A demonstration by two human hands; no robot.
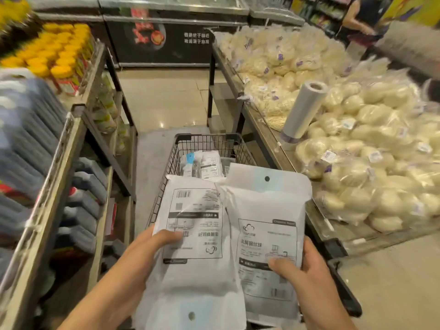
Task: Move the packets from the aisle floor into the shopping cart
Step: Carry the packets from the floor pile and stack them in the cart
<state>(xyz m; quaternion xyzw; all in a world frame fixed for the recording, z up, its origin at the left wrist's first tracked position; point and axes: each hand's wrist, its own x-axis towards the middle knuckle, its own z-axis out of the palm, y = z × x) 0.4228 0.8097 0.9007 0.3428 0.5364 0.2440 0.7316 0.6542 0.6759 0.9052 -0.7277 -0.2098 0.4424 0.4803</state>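
Packets held over the cart (177, 148): 1 packet (192, 234) is gripped by the left hand (152, 248), another (269, 225) by the right hand (307, 270); lowering and release are judged next.

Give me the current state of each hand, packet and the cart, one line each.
Left hand: gripping the left white printed plastic packet, thumb on its face.
Right hand: gripping the right white printed plastic packet, thumb on its face.
Both packets: held above the cart, overlapping, not yet dropped.
Black wire shopping cart: already holding white packets in cart.
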